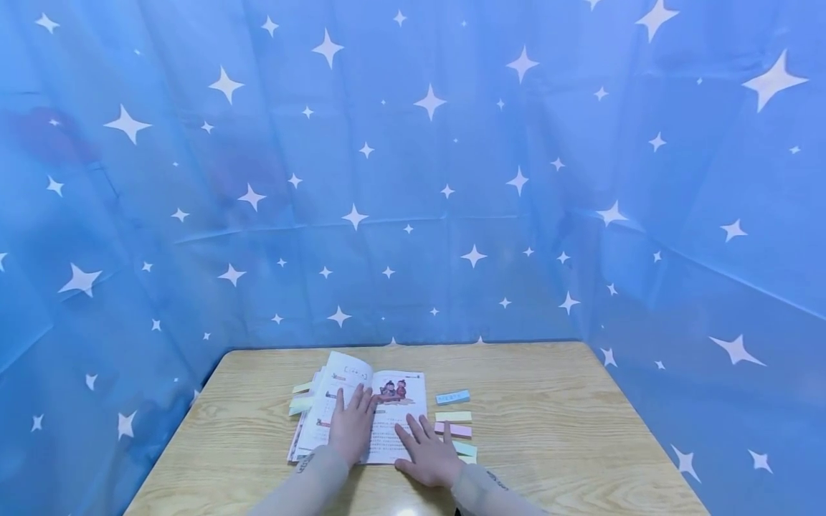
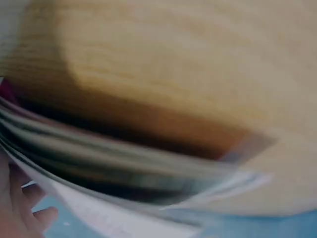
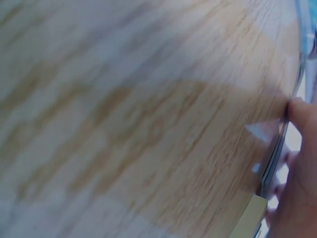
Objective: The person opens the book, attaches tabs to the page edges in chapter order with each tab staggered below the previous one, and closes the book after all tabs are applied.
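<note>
An open book (image 1: 396,430) lies on the table, with text on both pages and a coloured picture of figures on the right page. My left hand (image 1: 351,424) rests on the left page near the spine, fingers extended. Across the lower right part of the right page, my right hand (image 1: 429,455) lies spread, its fingers reaching past the page edge. In the left wrist view the page edges (image 2: 124,153) look blurred and raised, with part of the left hand (image 2: 20,208) beside them. The right wrist view shows the right hand (image 3: 297,183) against the book's edge.
Right of the book are a blue strip (image 1: 453,397) with writing, a yellow strip (image 1: 454,416), a pink strip (image 1: 459,431) and green strips (image 1: 466,450). Pale tabs (image 1: 300,405) stick out on the book's left. A blue star-patterned curtain (image 1: 413,179) surrounds the wooden table (image 1: 548,430).
</note>
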Demonstrator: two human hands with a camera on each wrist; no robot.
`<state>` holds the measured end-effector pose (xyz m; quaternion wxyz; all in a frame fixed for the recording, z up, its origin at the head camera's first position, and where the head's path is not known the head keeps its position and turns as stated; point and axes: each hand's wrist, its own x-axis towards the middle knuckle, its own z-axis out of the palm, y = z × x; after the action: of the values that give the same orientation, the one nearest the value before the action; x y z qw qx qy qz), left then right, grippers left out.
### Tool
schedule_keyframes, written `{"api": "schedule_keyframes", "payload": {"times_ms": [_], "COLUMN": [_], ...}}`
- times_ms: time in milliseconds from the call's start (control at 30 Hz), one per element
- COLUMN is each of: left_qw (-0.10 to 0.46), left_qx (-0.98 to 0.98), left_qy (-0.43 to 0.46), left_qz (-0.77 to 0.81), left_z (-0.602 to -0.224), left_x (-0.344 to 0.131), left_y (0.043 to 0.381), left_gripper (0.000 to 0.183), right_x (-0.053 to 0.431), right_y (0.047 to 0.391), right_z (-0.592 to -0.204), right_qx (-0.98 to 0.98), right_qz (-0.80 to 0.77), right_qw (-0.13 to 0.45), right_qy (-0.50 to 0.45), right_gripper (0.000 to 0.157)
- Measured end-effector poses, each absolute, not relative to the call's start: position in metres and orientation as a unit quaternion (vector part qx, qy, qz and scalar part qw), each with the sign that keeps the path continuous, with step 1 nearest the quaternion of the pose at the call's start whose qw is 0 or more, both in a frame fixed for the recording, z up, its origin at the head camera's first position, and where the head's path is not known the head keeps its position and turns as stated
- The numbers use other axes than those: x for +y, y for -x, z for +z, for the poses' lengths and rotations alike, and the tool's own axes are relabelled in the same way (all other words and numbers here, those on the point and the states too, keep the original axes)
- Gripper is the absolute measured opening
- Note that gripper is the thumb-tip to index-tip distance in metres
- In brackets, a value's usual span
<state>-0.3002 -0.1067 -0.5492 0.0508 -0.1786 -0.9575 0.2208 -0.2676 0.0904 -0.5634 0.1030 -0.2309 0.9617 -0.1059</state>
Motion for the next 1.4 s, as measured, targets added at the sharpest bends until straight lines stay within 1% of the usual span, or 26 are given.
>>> {"api": "schedule_keyframes", "payload": {"times_ms": [133,267,467,667,800,1000,1233,1400], "left_qw": [0.032,0.015,-0.029,-0.035,-0.042,-0.044,-0.06,-0.057], "left_qx": [-0.979,-0.988,-0.995,-0.987,-0.985,-0.984,-0.986,-0.987], "left_qy": [0.138,0.114,0.074,0.027,0.027,0.029,0.031,0.035], "left_qz": [0.146,0.1,-0.058,-0.153,-0.167,-0.169,-0.153,-0.148], "left_z": [-0.55,-0.552,-0.565,-0.572,-0.57,-0.564,-0.569,-0.565], "left_x": [-0.116,-0.127,-0.147,-0.173,-0.183,-0.179,-0.169,-0.159], "left_y": [0.304,0.305,0.312,0.32,0.319,0.316,0.318,0.318], "left_gripper": [0.049,0.051,0.054,0.054,0.053,0.052,0.051,0.051], "right_x": [0.085,0.08,0.075,0.071,0.067,0.055,0.038,0.033], "right_y": [0.27,0.275,0.28,0.283,0.285,0.297,0.308,0.313], "right_z": [-0.562,-0.564,-0.568,-0.564,-0.556,-0.546,-0.552,-0.559], "right_qx": [0.962,0.962,0.959,0.957,0.956,0.954,0.931,0.932], "right_qz": [-0.106,-0.1,-0.1,-0.101,-0.096,-0.124,-0.159,-0.164], "right_qw": [0.098,0.092,0.093,0.109,0.124,0.088,0.089,0.078], "right_qy": [0.231,0.238,0.248,0.25,0.247,0.259,0.315,0.314], "right_gripper": [0.067,0.067,0.067,0.067,0.067,0.057,0.057,0.057]}}
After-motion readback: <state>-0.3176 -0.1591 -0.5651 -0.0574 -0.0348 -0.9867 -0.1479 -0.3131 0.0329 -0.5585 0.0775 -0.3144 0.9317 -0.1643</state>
